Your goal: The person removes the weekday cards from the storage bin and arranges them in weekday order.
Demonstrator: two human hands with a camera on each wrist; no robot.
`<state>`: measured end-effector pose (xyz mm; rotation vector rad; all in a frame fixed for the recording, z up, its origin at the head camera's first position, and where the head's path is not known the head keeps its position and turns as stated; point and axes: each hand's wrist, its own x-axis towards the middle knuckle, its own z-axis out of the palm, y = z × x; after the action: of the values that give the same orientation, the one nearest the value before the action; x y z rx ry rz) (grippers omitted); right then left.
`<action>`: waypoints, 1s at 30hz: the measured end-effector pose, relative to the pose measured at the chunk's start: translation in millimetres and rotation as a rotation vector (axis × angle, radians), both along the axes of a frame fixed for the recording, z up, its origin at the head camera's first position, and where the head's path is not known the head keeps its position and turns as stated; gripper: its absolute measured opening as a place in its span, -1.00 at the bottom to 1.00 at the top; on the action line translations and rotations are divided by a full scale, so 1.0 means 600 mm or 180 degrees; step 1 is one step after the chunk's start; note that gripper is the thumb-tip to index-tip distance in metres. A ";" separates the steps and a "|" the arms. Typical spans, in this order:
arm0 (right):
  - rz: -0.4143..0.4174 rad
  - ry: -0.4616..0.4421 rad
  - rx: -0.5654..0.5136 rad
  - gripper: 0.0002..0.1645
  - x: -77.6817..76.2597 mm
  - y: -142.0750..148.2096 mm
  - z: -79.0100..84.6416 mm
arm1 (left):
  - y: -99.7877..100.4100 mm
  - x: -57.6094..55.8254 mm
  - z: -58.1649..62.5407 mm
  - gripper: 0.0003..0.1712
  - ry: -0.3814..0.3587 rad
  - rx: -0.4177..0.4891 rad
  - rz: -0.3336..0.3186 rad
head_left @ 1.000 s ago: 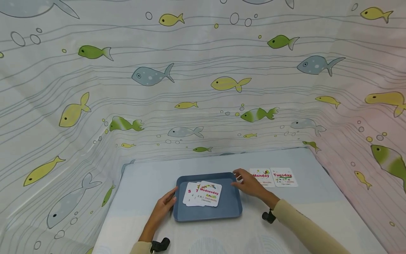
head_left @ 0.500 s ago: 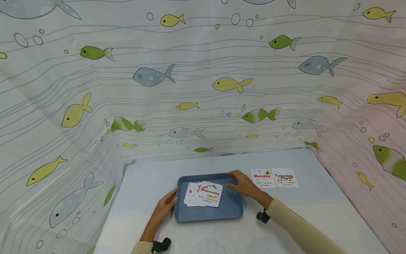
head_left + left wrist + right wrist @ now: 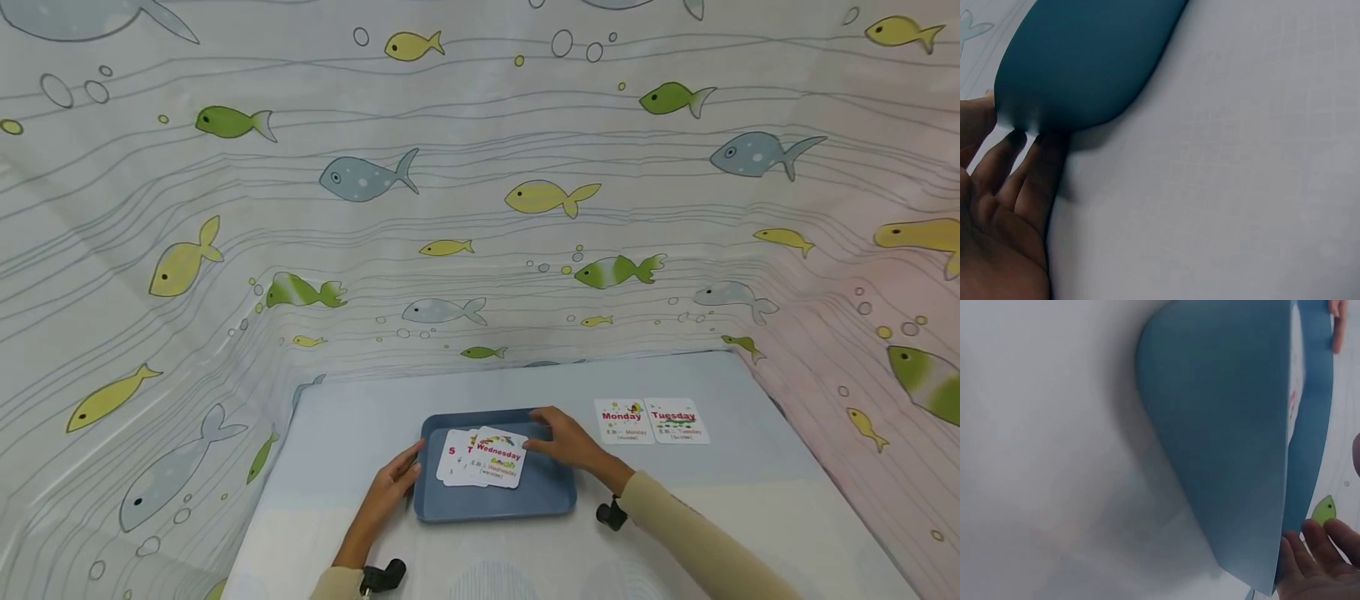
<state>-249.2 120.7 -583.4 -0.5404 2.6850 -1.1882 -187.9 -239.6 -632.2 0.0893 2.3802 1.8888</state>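
A blue-grey tray [image 3: 495, 504] lies on the table. In it are overlapping white cards, with the Wednesday card [image 3: 497, 468] on top and partly hidden ones showing "S" and "T" at its left. My left hand [image 3: 387, 490] rests at the tray's left edge; in the left wrist view its fingertips [image 3: 1036, 142] touch the tray's outer wall. My right hand [image 3: 566, 439] reaches over the tray's far right corner. Its thumb comes right up to the Wednesday card's right edge, and its other fingers extend over the far rim.
A Monday card [image 3: 624, 432] and a Tuesday card [image 3: 677, 432] lie side by side on the table [image 3: 660, 517], right of the tray. A fish-patterned sheet [image 3: 480, 275] hangs behind the table and along both sides.
My right hand has moved left, from the tray's right rim towards the Wednesday card, uncovering the Monday card. The left hand has stayed at the tray's left edge.
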 end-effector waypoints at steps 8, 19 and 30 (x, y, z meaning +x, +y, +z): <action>-0.0048 -0.0101 0.0006 -0.17 -0.002 -0.017 -0.007 | 0.001 -0.003 0.001 -0.45 -0.0109 0.0061 -0.0022; 0.0021 -0.0116 0.0057 -0.11 -0.008 -0.038 -0.017 | 0.000 0.000 0.005 -0.45 -0.0139 0.0028 0.0006; 0.0250 -0.0055 0.0275 -0.06 -0.007 -0.057 -0.034 | -0.005 -0.002 -0.001 -0.44 -0.0163 0.0056 -0.0055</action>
<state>-253.5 86.4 -604.0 -0.6132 2.6598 -1.0467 -189.3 -242.8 -632.9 0.0617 2.3226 1.8814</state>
